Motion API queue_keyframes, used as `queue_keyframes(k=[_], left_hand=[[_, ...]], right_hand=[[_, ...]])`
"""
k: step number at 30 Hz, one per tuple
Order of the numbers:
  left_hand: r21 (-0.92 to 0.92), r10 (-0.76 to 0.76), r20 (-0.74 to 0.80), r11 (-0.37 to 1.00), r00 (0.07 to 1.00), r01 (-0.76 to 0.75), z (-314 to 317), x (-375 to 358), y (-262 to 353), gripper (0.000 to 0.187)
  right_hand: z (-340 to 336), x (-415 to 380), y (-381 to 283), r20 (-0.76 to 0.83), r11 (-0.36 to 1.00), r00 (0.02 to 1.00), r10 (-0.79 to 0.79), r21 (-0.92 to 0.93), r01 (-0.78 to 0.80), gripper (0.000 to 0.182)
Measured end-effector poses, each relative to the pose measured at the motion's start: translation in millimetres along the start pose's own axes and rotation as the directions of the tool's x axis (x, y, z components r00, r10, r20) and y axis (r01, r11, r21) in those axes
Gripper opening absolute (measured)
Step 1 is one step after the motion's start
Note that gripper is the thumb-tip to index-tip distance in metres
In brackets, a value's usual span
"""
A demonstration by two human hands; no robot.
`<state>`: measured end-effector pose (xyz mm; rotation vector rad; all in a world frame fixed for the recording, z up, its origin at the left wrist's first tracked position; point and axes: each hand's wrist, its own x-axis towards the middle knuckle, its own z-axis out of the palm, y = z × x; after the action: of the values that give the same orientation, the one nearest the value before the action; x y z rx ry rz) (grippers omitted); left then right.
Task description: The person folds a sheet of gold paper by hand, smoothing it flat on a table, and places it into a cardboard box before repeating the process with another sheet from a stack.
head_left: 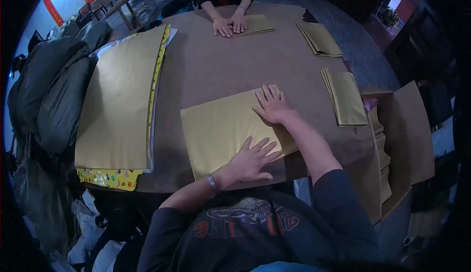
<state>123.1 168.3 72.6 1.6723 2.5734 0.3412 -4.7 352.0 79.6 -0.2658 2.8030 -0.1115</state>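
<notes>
Gold sheet [216, 129], lying flat on the worktop [206, 66] at near centre, set slightly askew, with left portion bare and right portion partly covered by hands and forearm. Left hand [251, 164] spread palm down over the near right portion, fingers fanned toward the right; right hand [274, 109] laid flat at the far right corner. Both hands unclenched, in contact with the surface, gripping nothing. Degree of pressure and number of layers beneath the palms impossible to tell.

Judged by look: light, paper-like, flexible enough to crease readily, rather smooth and so apt to slide; probably prone to wrinkling or tearing under a hard pinch. Best steadied with flat palms, or lifted by opposite edges between thumb and fingers, without squeezing the middle.

To the left: stack of gold sheets [117, 100], with yellow patterned wrapping [108, 178] showing along right and near edges. To the right: far folded bundle [321, 39] and near folded bundle [350, 97]; off the right edge, open cardboard box [421, 134]. At far centre: co-worker's hands [223, 26], resting on a small gold piece [260, 23].
</notes>
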Motion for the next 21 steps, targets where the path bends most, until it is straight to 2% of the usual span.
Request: queue_keyframes(k=[5,7,8,10,13,15,16,19,21], left_hand=[[-0.019,-0.129,-0.007,0.991,0.992,0.129,-4.4,-65.0,5.9,0.079],[-0.069,-0.253,-0.037,0.966,0.967,0.250,-15.3,-98.2,10.6,0.078],[-0.067,-0.250,-0.038,0.967,0.967,0.248,-18.9,-115.3,12.8,0.078],[-0.037,-0.403,0.022,0.914,0.915,0.404,-23.2,-145.2,18.3,0.079],[0.012,-0.462,0.017,0.887,0.887,0.461,-23.1,-164.5,25.3,0.080],[0.018,-0.459,0.013,0.888,0.888,0.459,-26.9,-162.3,27.8,0.079],[0.020,-0.462,0.013,0.887,0.887,0.462,-28.2,-161.9,29.1,0.079],[0.000,-0.449,-0.036,0.894,0.893,0.449,-23.0,-165.5,29.5,0.075],[0.012,-0.452,-0.037,0.892,0.891,0.453,-20.4,-164.0,29.9,0.073]], right_hand=[[-0.3,1.3,-1.3,-0.004,1.000,1.000,0.024,-0.005,-0.024,0.072],[2.7,1.8,0.6,-0.011,1.000,1.000,0.014,0.008,-0.014,0.072],[2.0,1.3,0.5,-0.001,1.000,1.000,0.012,-0.005,-0.012,0.072],[0.9,2.0,1.6,0.001,1.000,1.000,0.012,-0.019,-0.012,0.072],[-0.4,-2.0,-2.1,-0.019,1.000,1.000,0.004,-0.015,-0.004,0.075],[-12.0,-15.8,-23.8,-0.023,0.997,0.997,0.071,0.037,-0.070,0.076],[-2.0,-13.5,-33.5,-0.013,0.998,0.998,0.053,0.025,-0.053,0.078],[22.2,-30.5,-88.6,-0.079,0.984,0.982,-0.171,0.036,0.174,0.076],[37.7,-47.2,-133.0,-0.121,0.938,0.934,-0.335,0.055,0.343,0.071]])
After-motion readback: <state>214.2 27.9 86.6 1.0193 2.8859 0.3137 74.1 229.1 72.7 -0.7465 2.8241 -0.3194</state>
